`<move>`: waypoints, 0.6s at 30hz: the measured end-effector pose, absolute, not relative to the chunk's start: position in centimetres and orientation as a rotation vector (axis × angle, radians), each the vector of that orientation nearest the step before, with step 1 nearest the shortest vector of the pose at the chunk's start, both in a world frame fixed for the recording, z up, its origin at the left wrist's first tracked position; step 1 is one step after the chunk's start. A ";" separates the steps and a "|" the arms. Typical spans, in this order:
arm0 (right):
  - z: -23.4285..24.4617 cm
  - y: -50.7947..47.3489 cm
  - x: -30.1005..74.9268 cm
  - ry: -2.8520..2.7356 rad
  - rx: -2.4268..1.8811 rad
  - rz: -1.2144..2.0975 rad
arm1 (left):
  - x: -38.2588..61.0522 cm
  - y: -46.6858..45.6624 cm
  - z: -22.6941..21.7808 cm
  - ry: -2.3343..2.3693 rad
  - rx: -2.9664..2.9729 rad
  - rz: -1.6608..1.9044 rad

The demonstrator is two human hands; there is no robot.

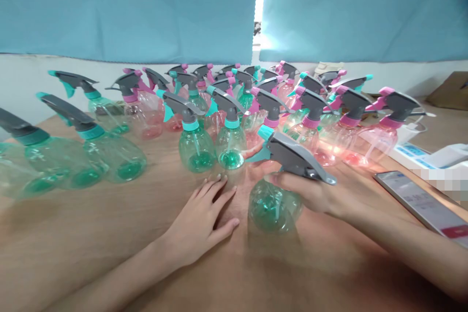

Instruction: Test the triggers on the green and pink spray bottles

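My right hand (307, 190) is wrapped round the neck of a green spray bottle (270, 209), just under its grey trigger head with a teal nozzle. The bottle tilts slightly over the wooden table, and I cannot tell if its base touches the top. One finger reaches forward by the teal trigger. My left hand (204, 219) lies flat on the table with fingers spread, left of the held bottle, holding nothing. Just beyond its fingertips stand two green spray bottles with teal collars, a left one (197, 148) and a right one (231, 146).
Several pink spray bottles (376, 136) and green ones crowd the table's far side. More green bottles (117, 156) stand at the left. A phone (420, 204) lies at the right, near a white power strip (417, 156). Blue curtains (127, 9) hang behind.
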State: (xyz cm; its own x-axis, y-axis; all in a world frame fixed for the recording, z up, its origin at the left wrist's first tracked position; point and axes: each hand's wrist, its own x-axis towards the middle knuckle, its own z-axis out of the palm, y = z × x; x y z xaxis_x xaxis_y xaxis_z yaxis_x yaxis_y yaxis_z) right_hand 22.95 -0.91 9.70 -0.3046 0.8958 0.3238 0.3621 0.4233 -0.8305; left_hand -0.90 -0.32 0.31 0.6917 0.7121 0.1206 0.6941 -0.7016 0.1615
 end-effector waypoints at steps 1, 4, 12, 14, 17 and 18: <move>9.8 -0.9 22.8 -1.849 -1.045 0.855 | -0.9 -0.3 0.3 1.163 2.791 0.273; 9.7 -0.8 22.6 -1.851 -0.971 0.929 | -1.0 -0.3 0.3 1.159 2.790 0.277; 9.7 -0.7 22.5 -1.843 -0.962 0.948 | -1.0 -0.4 0.3 1.170 2.788 0.246; 9.7 -0.7 22.4 -1.793 -0.945 0.977 | -0.9 -0.4 0.4 1.166 2.782 0.255; 9.4 -0.7 22.6 -1.764 -0.948 1.022 | -0.9 -0.4 0.5 1.161 2.779 0.243; 9.3 -0.7 22.7 -1.762 -0.944 1.033 | -0.9 -0.4 0.5 1.165 2.779 0.240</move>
